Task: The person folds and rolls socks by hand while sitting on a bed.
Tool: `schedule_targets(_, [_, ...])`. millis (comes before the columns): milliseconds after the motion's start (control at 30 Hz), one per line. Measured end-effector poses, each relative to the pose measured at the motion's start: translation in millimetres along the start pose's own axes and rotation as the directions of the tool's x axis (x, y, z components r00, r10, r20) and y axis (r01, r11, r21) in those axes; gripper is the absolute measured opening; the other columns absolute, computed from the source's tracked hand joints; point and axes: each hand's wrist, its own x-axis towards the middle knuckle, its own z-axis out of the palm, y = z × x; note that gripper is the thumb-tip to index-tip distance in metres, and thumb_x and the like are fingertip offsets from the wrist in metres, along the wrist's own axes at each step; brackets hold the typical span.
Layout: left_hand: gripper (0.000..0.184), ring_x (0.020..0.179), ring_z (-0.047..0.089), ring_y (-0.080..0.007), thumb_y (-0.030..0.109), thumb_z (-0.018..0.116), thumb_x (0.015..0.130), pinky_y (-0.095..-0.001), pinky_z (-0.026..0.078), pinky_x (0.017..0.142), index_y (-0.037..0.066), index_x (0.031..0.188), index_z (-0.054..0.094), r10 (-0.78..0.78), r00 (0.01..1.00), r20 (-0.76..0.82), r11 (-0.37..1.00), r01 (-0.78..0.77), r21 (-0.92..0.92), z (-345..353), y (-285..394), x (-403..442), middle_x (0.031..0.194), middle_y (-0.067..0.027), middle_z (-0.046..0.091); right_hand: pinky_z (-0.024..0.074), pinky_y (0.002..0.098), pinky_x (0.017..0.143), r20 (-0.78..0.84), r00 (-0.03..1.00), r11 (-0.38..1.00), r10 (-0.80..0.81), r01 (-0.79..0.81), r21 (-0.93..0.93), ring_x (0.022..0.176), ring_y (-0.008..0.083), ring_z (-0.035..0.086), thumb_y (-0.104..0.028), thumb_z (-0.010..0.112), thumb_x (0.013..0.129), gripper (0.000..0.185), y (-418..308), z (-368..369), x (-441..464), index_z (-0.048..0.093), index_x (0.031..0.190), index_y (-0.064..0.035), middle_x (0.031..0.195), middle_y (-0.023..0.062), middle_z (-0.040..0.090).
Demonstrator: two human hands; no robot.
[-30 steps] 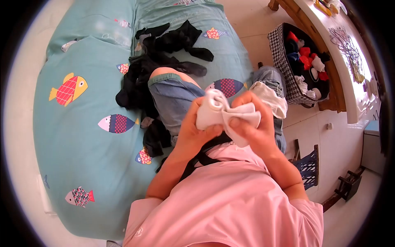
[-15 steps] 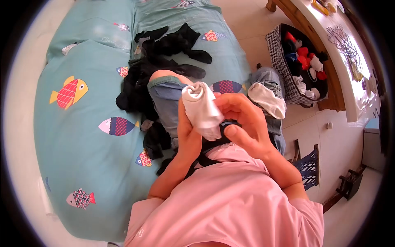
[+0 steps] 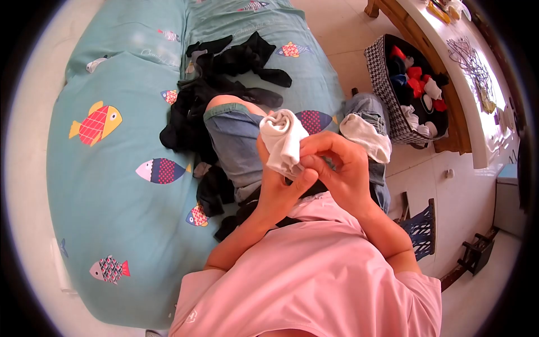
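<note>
A rolled white sock [image 3: 282, 140] is held up in front of my chest, its coiled end facing away from me. My left hand [image 3: 276, 191] is closed round its left side and underside, the thumb across the bottom. With thumb and fingers, my right hand [image 3: 339, 171] pinches the sock's lower right edge. Another white sock [image 3: 365, 137] lies loose on my right jeans leg. Beside and beyond my left knee, a heap of black socks [image 3: 196, 112] spreads over the bed.
The bed has a teal fish-print cover [image 3: 112, 208]. A houndstooth basket [image 3: 387, 92] of red, white and dark rolled items stands on the floor at right, beside a wooden table [image 3: 460, 95] with wires on it. A dark blue woven chair [image 3: 421, 230] is at lower right.
The rolled sock has shifted slightly right and tilted. My left thumb has come across its bottom, and my right fingers have closed in from a looser position to a pinch.
</note>
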Motion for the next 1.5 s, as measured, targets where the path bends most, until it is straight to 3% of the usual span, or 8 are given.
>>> schedule_targets(233, [0.042, 0.108, 0.044, -0.0149, 0.024, 0.039, 0.096, -0.0283, 0.036, 0.091, 0.004, 0.131, 0.026, -0.084, 0.987, -0.135, 0.970, 0.051, -0.238, 1, -12, 4, 0.121, -0.0075, 0.042, 0.0381, 0.0190, 0.075, 0.150, 0.975, 0.788, 0.163, -0.220, 0.574, 0.082, 0.0059, 0.045, -0.019, 0.044, 0.095, 0.015, 9, -3, 1, 0.047, 0.096, -0.0042, 0.092, -0.0019, 0.048])
schedule_targets(667, [0.032, 0.100, 0.054, -0.0121, 0.020, 0.046, 0.092, -0.0293, 0.044, 0.085, 0.007, 0.121, 0.045, -0.340, 0.940, 0.020, 0.686, 0.262, -0.679, 0, 5, 13, 0.112, -0.0030, 0.053, 0.0446, 0.0289, 0.053, 0.006, 0.972, 0.912, -0.237, 0.224, -0.345, 0.056, 0.0240, 0.055, -0.006, 0.057, 0.085, 0.011, -2, 6, 2, 0.047, 0.085, -0.0005, 0.071, 0.0109, 0.056])
schedule_targets(767, [0.034, 0.098, 0.055, -0.0111, 0.025, 0.048, 0.092, -0.0278, 0.043, 0.085, 0.005, 0.120, 0.048, -0.265, 0.922, 0.281, 0.691, 0.385, -0.612, -11, -10, 2, 0.111, -0.0024, 0.055, 0.0440, 0.0271, 0.054, -0.364, 0.930, 0.955, -0.056, -0.057, -0.290, 0.059, 0.0147, 0.055, -0.008, 0.054, 0.087, 0.011, -3, -3, 12, 0.048, 0.084, -0.0001, 0.071, 0.0097, 0.056])
schedule_targets(1033, [0.024, 0.112, 0.037, -0.0178, 0.022, 0.050, 0.090, -0.0304, 0.032, 0.091, 0.001, 0.090, 0.060, 0.310, 0.950, 0.035, 0.933, -0.311, 0.182, 4, -10, 11, 0.124, -0.0096, 0.036, 0.0427, 0.0300, 0.073, 0.143, 0.963, 0.915, 0.227, -0.161, -0.369, 0.087, 0.0156, 0.054, -0.009, 0.057, 0.081, 0.023, 44, 6, -32, 0.049, 0.101, -0.0029, 0.096, 0.0109, 0.056])
schedule_targets(1267, [0.020, 0.108, 0.043, -0.0269, 0.015, 0.055, 0.083, -0.0378, 0.028, 0.097, 0.005, 0.099, 0.062, 0.179, 0.916, 0.359, 0.824, -0.339, 0.455, 7, -23, 29, 0.121, -0.0119, 0.045, 0.0305, 0.0160, 0.040, -0.014, 0.765, 0.607, 0.644, -0.500, 0.618, 0.050, 0.0027, 0.043, -0.018, 0.049, 0.088, 0.017, 56, -84, -41, 0.054, 0.103, -0.0104, 0.070, -0.0017, 0.052])
schedule_targets(1367, [0.017, 0.107, 0.045, -0.0240, 0.014, 0.055, 0.082, -0.0355, 0.033, 0.093, 0.005, 0.094, 0.064, 0.201, 0.927, 0.317, 0.676, -0.365, 0.640, -35, -27, 59, 0.114, -0.0084, 0.051, 0.0300, 0.0154, 0.041, -0.599, 0.739, 0.950, 0.308, -0.266, 0.161, 0.051, 0.0012, 0.042, -0.022, 0.046, 0.093, 0.017, 69, -171, -16, 0.056, 0.100, -0.0101, 0.071, -0.0040, 0.051])
schedule_targets(1433, [0.013, 0.104, 0.048, -0.0222, 0.013, 0.057, 0.081, -0.0343, 0.041, 0.085, 0.006, 0.087, 0.066, 0.028, 0.990, 0.139, 0.788, -0.107, 0.606, -78, -54, 94, 0.108, -0.0063, 0.054, 0.0327, 0.0173, 0.044, -0.636, 0.771, 0.806, -0.039, -0.352, -0.476, 0.050, 0.0027, 0.042, -0.025, 0.050, 0.092, 0.021, 88, -258, -8, 0.056, 0.102, -0.0080, 0.070, -0.0021, 0.052])
schedule_targets(1500, [0.015, 0.101, 0.051, -0.0210, 0.015, 0.060, 0.078, -0.0349, 0.046, 0.078, 0.007, 0.089, 0.065, 0.154, 0.964, 0.215, 0.363, -0.258, 0.895, -120, -88, 125, 0.109, -0.0059, 0.054, 0.0452, 0.0259, 0.057, -0.608, 0.778, 0.474, -0.161, -0.479, -0.739, 0.067, 0.0134, 0.055, -0.021, 0.054, 0.089, 0.022, 111, -330, -9, 0.055, 0.104, -0.0056, 0.082, 0.0055, 0.058])
